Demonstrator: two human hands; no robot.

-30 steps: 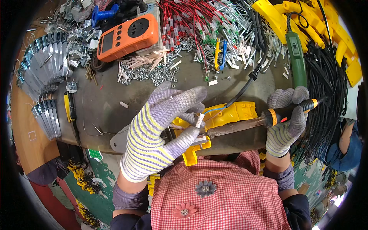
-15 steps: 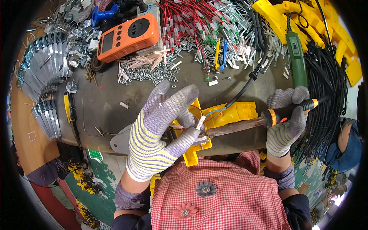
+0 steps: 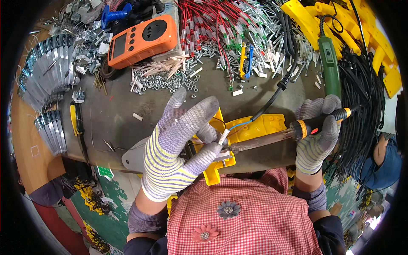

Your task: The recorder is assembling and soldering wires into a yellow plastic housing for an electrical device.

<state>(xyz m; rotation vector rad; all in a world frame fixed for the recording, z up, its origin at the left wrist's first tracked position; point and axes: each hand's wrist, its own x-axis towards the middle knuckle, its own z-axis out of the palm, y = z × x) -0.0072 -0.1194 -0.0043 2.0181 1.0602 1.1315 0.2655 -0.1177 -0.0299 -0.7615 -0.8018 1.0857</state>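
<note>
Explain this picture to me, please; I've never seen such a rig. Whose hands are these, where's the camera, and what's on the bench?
There is no machine here: each grip is simply a person's own gloved hand. The camera sits on that person's head, looking down; its wide fisheye lens bends straight edges.

The right grip holds the handle of what looks like a soldering iron. Its shaft points toward the left grip, which appears to pinch a small white sleeve beside a blue wire.

Beyond the hands is an open yellow casing. Farther back on the bench lie loose nuts, an orange meter and red wires; black cables heap up at right.
</note>
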